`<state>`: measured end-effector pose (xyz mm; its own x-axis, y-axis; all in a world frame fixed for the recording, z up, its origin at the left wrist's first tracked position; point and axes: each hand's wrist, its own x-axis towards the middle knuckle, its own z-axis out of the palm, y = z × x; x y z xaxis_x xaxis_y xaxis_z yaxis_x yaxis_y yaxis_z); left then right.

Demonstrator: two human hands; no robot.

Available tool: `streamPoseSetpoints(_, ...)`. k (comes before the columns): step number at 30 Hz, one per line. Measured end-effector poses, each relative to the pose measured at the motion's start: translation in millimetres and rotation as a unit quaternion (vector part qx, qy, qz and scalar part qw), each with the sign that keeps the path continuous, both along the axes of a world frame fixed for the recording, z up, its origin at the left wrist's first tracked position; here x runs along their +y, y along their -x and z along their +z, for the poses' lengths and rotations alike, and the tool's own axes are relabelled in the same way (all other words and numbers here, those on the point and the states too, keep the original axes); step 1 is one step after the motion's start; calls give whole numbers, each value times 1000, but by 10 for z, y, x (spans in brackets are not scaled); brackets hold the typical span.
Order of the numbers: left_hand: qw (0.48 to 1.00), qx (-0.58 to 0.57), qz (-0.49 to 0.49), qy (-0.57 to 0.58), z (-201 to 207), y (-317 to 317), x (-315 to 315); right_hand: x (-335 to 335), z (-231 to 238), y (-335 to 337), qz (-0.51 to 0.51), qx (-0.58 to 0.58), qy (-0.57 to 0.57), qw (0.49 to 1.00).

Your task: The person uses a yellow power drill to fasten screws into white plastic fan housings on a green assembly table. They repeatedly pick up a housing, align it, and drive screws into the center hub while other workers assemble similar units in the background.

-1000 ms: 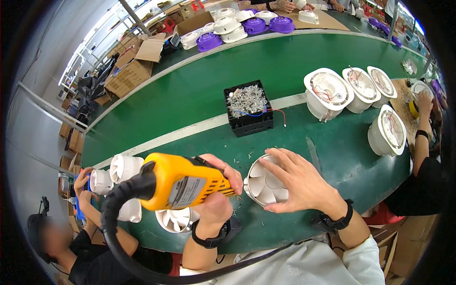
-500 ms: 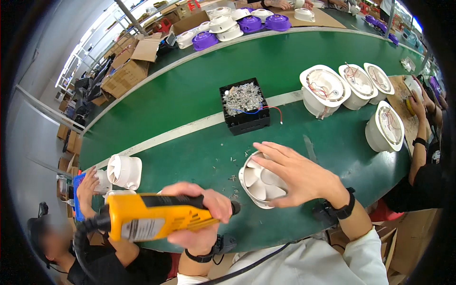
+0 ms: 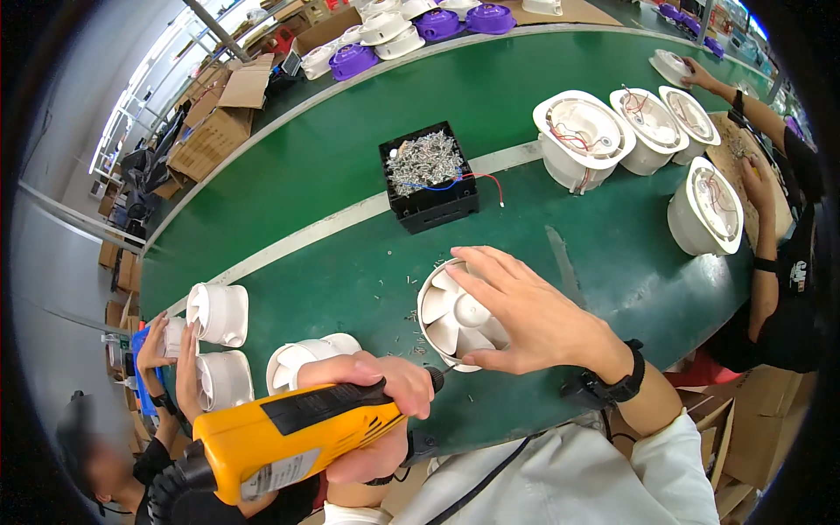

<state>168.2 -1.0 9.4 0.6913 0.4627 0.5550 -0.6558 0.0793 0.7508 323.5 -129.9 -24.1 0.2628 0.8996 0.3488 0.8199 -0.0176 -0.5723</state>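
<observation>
In the head view, a white fan housing (image 3: 459, 317) lies at the middle of the frame on the green tabletop (image 3: 525, 227), its blades (image 3: 442, 337) facing up. The right hand (image 3: 529, 315) spreads over its right side — fingers across the upper rim, thumb at the lower — and grips it. The left hand (image 3: 404, 385), below and to the left, is wrapped firmly around a yellow power driver (image 3: 306, 433), whose bit (image 3: 449, 368) points at the housing's lower rim; whether it touches is too small to tell.

Work on this piece looks partway: the blades are in place, yet what is fastened at the rim cannot be told. More white fan units (image 3: 226, 313) stand at lower left, some near a co-worker's hands (image 3: 188, 372); whether those are finished is unclear. Loose screws (image 3: 417, 347) lie just left of the housing, with many more in a black box (image 3: 437, 210) at upper centre.

The tabletop's near edge runs low in the frame, near the left wrist, and the fan units crowd the driver's side; the widest room for moving seems right of centre — between the right hand and the wired housings (image 3: 584, 131) at upper right
</observation>
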Motion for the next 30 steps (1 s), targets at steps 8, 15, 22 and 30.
streamPoseSetpoints(8, 998, 30, -49, 1, 1, -49, -4, -1, -11, 6, 0, 7, -3, 1000)
streamPoseSetpoints(15, 991, 74, -34, -110, 76, -184, -91, -27, -27, 2, -4, 6, -14, 1000)
streamPoseSetpoints(22, 995, 88, 46, 8, 154, -121, 4, -28, 39, 64, -61, -4, -10, 998)
streamPoseSetpoints(30, 990, 68, 126, -17, 66, -71, 236, -37, 273, 1, -229, -18, 112, 967)
